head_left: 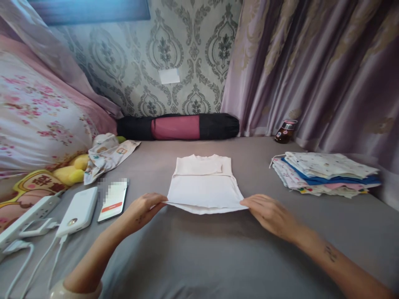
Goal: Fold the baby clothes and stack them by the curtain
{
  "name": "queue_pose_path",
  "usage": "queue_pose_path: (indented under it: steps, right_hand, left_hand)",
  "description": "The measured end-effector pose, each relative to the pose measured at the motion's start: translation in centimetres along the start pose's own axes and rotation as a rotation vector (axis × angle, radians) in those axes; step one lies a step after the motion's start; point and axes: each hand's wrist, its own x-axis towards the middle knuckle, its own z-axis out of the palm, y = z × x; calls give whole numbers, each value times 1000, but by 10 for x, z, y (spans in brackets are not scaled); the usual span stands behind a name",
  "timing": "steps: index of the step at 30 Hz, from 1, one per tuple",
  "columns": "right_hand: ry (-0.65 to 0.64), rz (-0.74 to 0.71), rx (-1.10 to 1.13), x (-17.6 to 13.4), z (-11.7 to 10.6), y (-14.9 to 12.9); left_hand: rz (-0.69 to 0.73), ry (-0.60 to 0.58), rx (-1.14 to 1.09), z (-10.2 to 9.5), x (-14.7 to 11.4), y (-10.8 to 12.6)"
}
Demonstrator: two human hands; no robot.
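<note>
A small white long-sleeved shirt lies on the grey sheet in front of me, its collar pointing away. One sleeve is laid flat across the upper part. My left hand pinches the left corner of the hem. Across from it, my right hand grips the right corner between thumb and fingers. Between the two hands the hem is lifted slightly, and its open edge sags in the middle. The fingertips under the cloth are partly hidden.
To the right sits a stack of folded clothes, with a brown jar behind. On the left lie a phone, a white power bank, a power strip and cables. A black and red roll bag rests along the wall.
</note>
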Motion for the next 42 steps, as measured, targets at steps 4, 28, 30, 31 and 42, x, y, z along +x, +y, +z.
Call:
queue_pose_path:
  steps: [4,28,30,31,42]
  right_hand:
    - [30,192,-27,16,10,13]
    - [-89,956,-163,137,65,85]
    - [-83,969,-169,141,68,89]
    - [-77,974,-171,143,69,90]
    - [-89,970,-185,151,84,109]
  left_hand:
    - [-193,78,-26,9,21,-12]
    - [-525,328,295,53,166,-33]
    - [-518,329,315,51,173,-33]
    - [-516,327,323,50,177,-34]
    - [-547,281,324,62,199,-49]
